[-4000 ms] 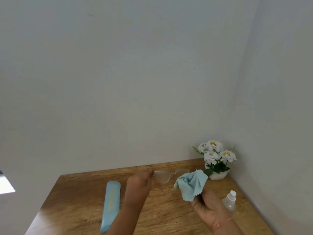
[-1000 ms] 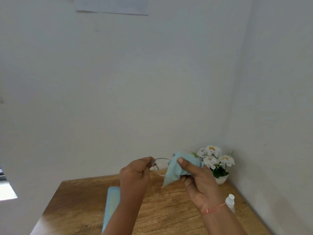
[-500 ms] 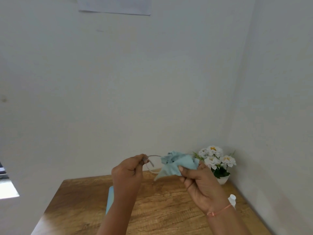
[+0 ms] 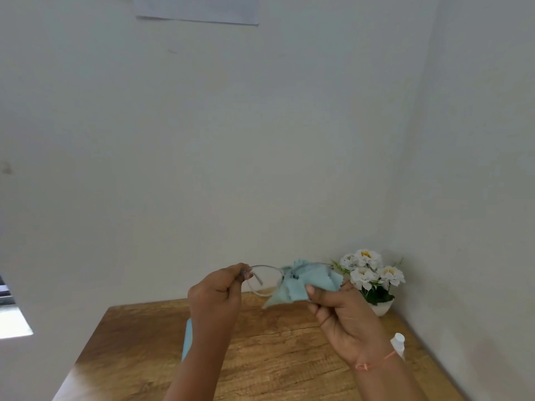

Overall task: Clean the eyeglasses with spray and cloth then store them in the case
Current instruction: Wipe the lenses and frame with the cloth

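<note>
Thin clear plastic is all there is to these eyeglasses (image 4: 265, 280), so they weigh next to nothing and I judge they would flex or snap at the hinge if I squeezed hard. I hold them up in the air above the far part of the desk (image 4: 278, 351), well clear of its wood. My left hand (image 4: 215, 296) is pinched shut on the left end of the frame, where the temple arm folds, which keeps my fingertips off the glass; that corner is the stiffest place to take hold. My right hand (image 4: 344, 316) is clenched on the pale blue cloth (image 4: 307, 280), thumb pressing it over the right lens, which is hidden under the folds. Soft and limp, the cloth bunches easily and should not scratch, but a wet lens would be slippery, so I would rub lightly and brace from the rim. Under my left forearm lies the light blue case (image 4: 186, 340), mostly hidden. Behind my right wrist the spray bottle (image 4: 398, 344) stands near the right edge, with a small pot of white flowers (image 4: 370, 276) in the far corner.
</note>
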